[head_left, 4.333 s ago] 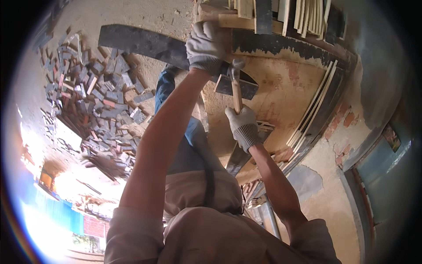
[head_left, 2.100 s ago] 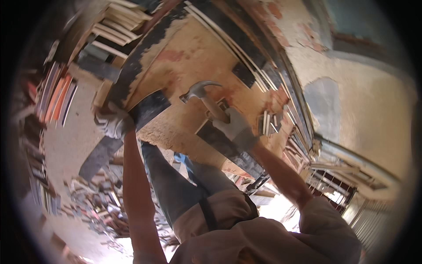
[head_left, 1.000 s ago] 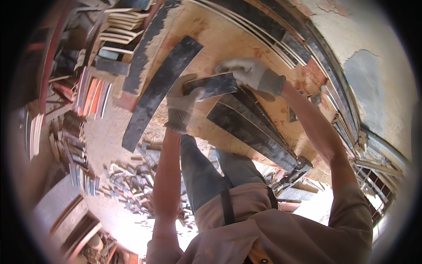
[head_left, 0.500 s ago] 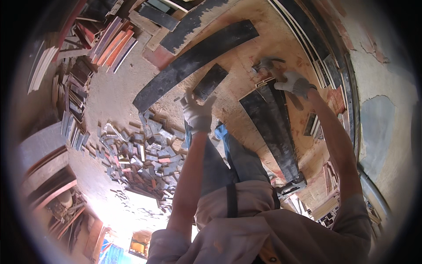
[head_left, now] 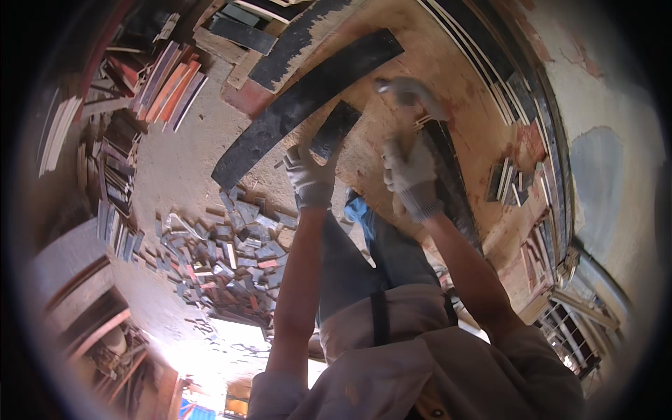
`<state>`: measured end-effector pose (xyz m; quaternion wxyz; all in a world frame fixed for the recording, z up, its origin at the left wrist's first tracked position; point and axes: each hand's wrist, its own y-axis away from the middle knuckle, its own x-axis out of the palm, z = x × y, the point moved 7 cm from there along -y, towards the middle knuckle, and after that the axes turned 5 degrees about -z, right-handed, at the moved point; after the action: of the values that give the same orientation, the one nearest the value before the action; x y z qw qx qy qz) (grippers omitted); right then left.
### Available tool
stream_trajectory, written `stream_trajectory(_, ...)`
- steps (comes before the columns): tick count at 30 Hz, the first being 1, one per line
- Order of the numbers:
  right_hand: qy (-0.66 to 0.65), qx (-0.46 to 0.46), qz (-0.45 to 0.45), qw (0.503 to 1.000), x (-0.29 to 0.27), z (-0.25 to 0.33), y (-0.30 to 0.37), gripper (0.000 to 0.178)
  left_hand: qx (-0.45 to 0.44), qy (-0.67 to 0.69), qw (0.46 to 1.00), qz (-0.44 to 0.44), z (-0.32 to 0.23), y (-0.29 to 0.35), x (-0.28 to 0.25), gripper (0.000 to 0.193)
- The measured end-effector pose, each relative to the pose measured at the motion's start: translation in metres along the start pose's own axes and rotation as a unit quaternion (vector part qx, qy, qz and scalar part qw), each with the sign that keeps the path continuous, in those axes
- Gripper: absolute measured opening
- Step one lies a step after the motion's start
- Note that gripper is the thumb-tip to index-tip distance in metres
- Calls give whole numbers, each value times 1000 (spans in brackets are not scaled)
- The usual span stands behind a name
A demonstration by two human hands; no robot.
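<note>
My right hand (head_left: pixel 411 171), in a pale work glove, is closed round the handle of a claw hammer (head_left: pixel 413 96), whose head is blurred. It is above a stack of tapering black boards (head_left: pixel 451 175), partly hiding them. My left hand (head_left: pixel 308 176), also gloved, is beside the near end of a short black board (head_left: pixel 337 129), its thumb apart and its other fingers curled. A thin, small piece pokes out from those curled fingers; I cannot make out what it is. Beyond lies a long curved black board (head_left: pixel 308 101).
A heap of small wood offcuts (head_left: pixel 238 252) covers the floor at left. Stacked reddish and dark strips (head_left: pixel 171 87) stand at far left. Long boards (head_left: pixel 518 77) lean along the wall at right, with short pieces (head_left: pixel 507 183) nearby. A worn black-edged board (head_left: pixel 297 42) lies at the back.
My right hand has moved left and nearer, lifting the hammer from beside the tapering boards. My left hand has hardly moved.
</note>
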<state>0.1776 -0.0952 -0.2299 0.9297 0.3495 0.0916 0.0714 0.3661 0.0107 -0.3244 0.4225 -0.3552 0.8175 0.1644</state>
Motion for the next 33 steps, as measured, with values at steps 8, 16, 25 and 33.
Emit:
stream_trajectory(8,297,-184,-158,924,31,-52,-24,36,-39,14,998,48,10,-5,11,75)
stream_trajectory(16,410,-35,-111,904,47,-56,21,58,-18,48,997,53,20,-8,16,78)
stream_trajectory(25,363,-215,-185,887,54,-75,25,59,29,55,998,31,18,-13,13,64)
stream_trajectory(33,371,-61,-152,914,48,-106,-4,50,35,44,997,55,21,-13,18,62)
